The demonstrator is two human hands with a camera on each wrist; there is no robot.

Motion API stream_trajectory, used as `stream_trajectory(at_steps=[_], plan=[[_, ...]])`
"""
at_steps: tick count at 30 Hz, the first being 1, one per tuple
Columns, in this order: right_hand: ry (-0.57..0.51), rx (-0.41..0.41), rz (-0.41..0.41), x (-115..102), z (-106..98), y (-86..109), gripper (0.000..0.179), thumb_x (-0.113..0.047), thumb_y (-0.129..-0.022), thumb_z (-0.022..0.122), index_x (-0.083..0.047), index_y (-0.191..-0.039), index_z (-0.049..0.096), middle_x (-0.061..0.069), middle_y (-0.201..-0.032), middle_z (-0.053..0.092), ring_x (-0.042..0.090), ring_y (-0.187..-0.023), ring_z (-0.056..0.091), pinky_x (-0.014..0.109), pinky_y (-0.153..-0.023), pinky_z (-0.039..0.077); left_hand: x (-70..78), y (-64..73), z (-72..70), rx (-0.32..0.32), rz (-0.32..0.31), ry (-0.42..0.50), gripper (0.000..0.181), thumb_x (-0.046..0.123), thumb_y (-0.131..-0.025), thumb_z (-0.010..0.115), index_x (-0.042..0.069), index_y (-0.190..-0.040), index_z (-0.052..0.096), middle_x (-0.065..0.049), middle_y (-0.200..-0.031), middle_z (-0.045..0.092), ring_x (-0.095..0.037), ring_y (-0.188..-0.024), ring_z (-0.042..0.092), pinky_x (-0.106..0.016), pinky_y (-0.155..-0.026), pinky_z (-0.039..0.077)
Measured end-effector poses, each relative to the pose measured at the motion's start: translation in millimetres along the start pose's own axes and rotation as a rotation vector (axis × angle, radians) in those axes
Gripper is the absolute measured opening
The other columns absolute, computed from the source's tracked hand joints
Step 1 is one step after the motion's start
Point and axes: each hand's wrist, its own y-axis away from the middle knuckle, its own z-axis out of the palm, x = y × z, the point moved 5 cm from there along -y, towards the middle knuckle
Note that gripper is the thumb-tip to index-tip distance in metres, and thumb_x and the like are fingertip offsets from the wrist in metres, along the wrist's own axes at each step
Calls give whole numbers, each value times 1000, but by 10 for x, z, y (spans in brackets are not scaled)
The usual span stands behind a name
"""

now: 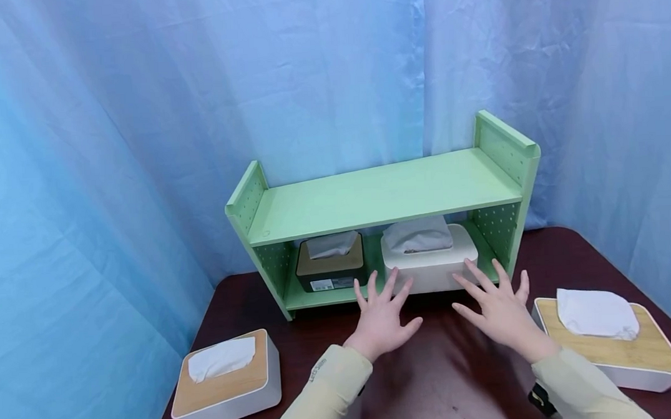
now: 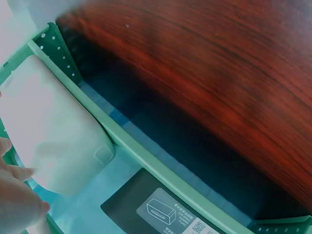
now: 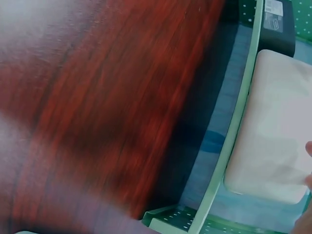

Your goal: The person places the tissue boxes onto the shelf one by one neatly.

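Note:
On the lower shelf of a green rack (image 1: 391,191) stands a white tissue box (image 1: 428,274) with a tissue sticking out of its top. My left hand (image 1: 378,320), fingers spread, is in front of that box's left end. Opposite it, my right hand (image 1: 503,314) has its fingers splayed before the right end. Neither hand grips anything. To the left on the same shelf sits a black tissue box (image 1: 332,269) with a brown lid and a label on its front. In the left wrist view, fingertips overlap the white box (image 2: 58,126).
A white tissue box with a wooden lid (image 1: 230,376) lies at the table's left. Another wood-lidded tissue box (image 1: 611,341) is at the right, beside my right forearm. The dark red table (image 1: 422,381) carries the rack, with blue curtains (image 1: 335,78) behind.

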Motion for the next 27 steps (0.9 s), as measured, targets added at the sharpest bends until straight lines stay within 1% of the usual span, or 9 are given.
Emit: stream_trajectory(at_steps=[6,12,16,20,25,27], plan=[[-9,-59,31,60,19,-92,58,-53,-89,55,-21,-138,48,8,-154,29,50,-138,10,78,-97,-5,-23,-103,26,-48,-11,20,67,60,-92,44,32,-150,25,1,-160,10,-40,-145,5,-70,-106,6],[-11,-108,50,88,26,-183,60,-54,-90,53,-22,-140,47,10,-154,28,51,-138,9,77,-98,-7,-47,-190,60,-78,-39,1,66,61,-92,41,33,-150,25,1,-160,8,-38,-146,-3,-69,-107,3],[19,-128,51,111,38,-243,61,-56,-90,51,-22,-141,46,11,-153,29,51,-138,10,77,-98,-7,-43,-238,78,-96,-65,-3,66,62,-92,39,35,-150,23,2,-160,7,-36,-146,-5,-68,-108,1],[28,-135,54,119,42,-277,62,-57,-90,52,-21,-140,47,13,-153,29,52,-137,11,77,-98,-5,-37,-280,91,-118,-87,20,66,63,-93,37,35,-151,19,3,-160,5,-35,-146,-6,-67,-109,-1],[15,-142,57,103,41,-316,63,-56,-91,50,-18,-141,46,13,-154,27,52,-137,10,77,-98,-6,-51,-334,87,-108,-104,85,67,61,-95,35,34,-152,13,4,-160,6,-34,-146,-5,-67,-108,-3],[15,-148,62,103,42,-331,63,-56,-91,50,-17,-141,45,13,-154,27,52,-137,9,77,-97,-7,-59,-350,88,-100,-103,92,67,60,-95,35,34,-152,12,4,-160,6,-34,-146,-5,-67,-108,-3]])
